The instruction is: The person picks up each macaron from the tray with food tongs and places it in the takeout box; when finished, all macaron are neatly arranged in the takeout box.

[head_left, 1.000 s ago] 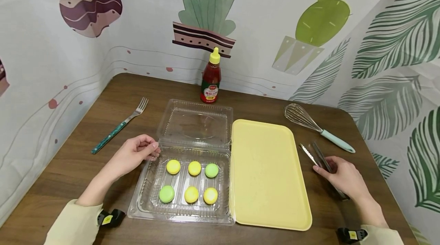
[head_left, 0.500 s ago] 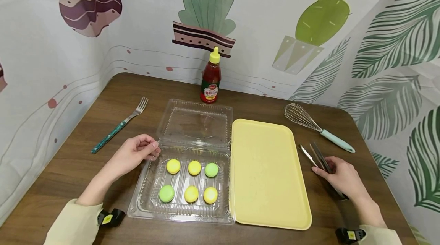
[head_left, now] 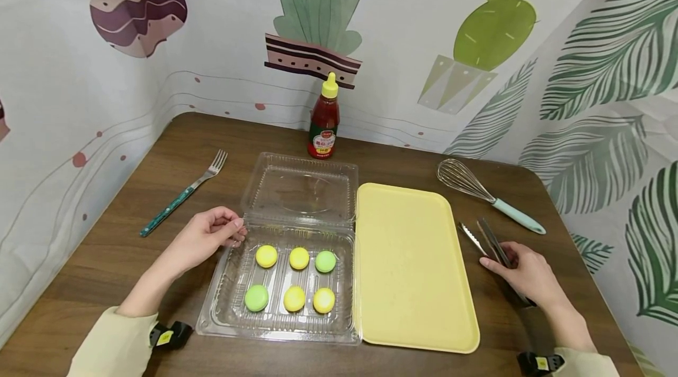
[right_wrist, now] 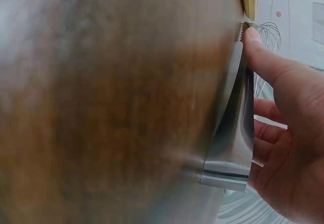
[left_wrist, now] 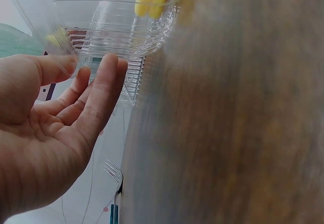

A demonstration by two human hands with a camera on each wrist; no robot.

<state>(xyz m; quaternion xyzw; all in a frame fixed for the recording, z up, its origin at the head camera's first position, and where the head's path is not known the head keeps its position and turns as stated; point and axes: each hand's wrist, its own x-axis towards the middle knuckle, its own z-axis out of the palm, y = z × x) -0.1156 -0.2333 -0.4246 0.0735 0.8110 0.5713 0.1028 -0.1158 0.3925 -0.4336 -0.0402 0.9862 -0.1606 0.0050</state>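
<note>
An open clear plastic clamshell container [head_left: 286, 329] lies at the middle of the table, its lid [head_left: 302, 189] folded back. Yellow macarons [head_left: 266, 256] and green macarons [head_left: 256, 298] sit in it in two rows. My left hand [head_left: 203, 234] pinches the container's left rim near the hinge; in the left wrist view thumb and fingertips meet at the clear edge. Metal tongs [right_wrist: 235, 133] rest at the right, their arms spread and toothed tips toward the yellow tray [head_left: 418, 271]. My right hand [head_left: 529, 274] holds them, thumb on one arm and fingers along the other.
The yellow tray stands against the container's right side. Behind the lid is a red sauce bottle [head_left: 324, 124] with a yellow cap. A fork [head_left: 182, 194] lies at the left, a whisk [head_left: 489, 197] at the back right. A patterned cloth [head_left: 212, 24] hangs behind the table.
The tongs' tips have swung very slightly left in my right hand. The left hand, container and macarons keep their places.
</note>
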